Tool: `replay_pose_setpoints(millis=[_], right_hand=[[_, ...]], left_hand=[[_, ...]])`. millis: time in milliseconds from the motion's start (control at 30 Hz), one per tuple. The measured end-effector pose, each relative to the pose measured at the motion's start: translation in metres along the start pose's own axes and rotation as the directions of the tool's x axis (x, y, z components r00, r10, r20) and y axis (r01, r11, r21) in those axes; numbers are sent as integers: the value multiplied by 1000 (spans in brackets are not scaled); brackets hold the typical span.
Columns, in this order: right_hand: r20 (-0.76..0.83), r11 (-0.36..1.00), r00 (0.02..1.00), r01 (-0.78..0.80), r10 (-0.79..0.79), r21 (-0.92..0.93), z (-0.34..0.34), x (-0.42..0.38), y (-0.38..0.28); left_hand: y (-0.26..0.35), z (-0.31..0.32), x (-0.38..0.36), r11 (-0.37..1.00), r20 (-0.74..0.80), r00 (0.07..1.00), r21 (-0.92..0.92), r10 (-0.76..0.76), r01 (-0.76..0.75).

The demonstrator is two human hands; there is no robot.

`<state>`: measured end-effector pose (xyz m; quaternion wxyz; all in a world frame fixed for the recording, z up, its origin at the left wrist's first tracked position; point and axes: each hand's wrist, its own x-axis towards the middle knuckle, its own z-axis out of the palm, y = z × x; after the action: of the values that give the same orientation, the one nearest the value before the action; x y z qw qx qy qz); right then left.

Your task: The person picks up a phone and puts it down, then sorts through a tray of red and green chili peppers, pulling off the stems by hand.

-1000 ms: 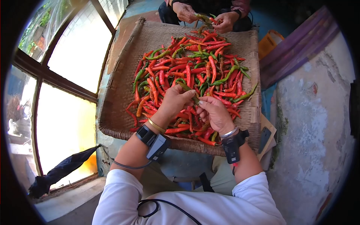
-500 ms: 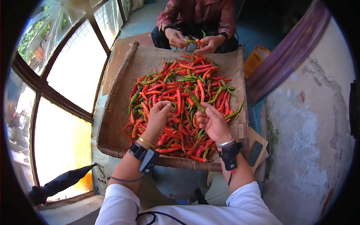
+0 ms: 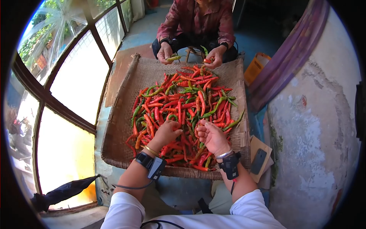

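A wide heap of chili peppers (image 3: 179, 105), mostly red with some green, lies in a woven basket tray (image 3: 118, 114). My left hand (image 3: 166, 134) is over the near middle of the heap, its fingers curled closed, and what they hold, if anything, is hidden. Close to its right, my right hand (image 3: 213, 138) is turned partly palm-up with the fingers bent in. I cannot make out anything between them. Red and green chilies lie just beyond and between both hands.
Across the tray sits a person (image 3: 198, 23) with a green chili (image 3: 173, 58) in one hand and a red one in the other. A phone (image 3: 259, 160) on cardboard and a plastered wall (image 3: 305, 133) are at right. Windows and a folded umbrella (image 3: 65, 191) are at left.
The green chili that stuck up from my right hand no longer shows there. Both my hands sit lower in view and closer together. The other person's hands have moved apart.
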<state>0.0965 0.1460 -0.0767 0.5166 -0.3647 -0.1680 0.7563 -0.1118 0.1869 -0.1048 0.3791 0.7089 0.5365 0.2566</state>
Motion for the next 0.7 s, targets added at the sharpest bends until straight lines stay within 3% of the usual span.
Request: replay_pose_setpoints(millis=[67, 167, 300, 367, 467, 567, 700], right_hand=[[3, 1000, 1000, -1, 2, -7, 1, -1, 1], [8, 1000, 1000, -9, 9, -17, 2, -2, 4], [5, 999, 1000, -28, 28, -34, 4, -3, 5], [4, 999, 999, -36, 36, -41, 4, -2, 6], [1, 997, 999, -48, 48, -54, 5, -2, 7], [5, 997, 999, -47, 48, -66, 5, -1, 8], [-23, 990, 999, -31, 28, -140, 7, -4, 5]], left_hand=[[11, -2, -6, 972, 13, 993, 205, 116, -116], [23, -7, -10, 934, 118, 992, 345, 54, -92], [11, 0, -7, 894, 106, 993, 438, 50, -92], [-3, 4, -6, 817, 212, 943, 474, 256, -329], [-11, 7, -9, 780, 250, 917, 483, 312, -397], [15, -4, -14, 688, 278, 938, 641, 204, -340], [31, -13, -14, 627, 278, 933, 692, 227, -358]])
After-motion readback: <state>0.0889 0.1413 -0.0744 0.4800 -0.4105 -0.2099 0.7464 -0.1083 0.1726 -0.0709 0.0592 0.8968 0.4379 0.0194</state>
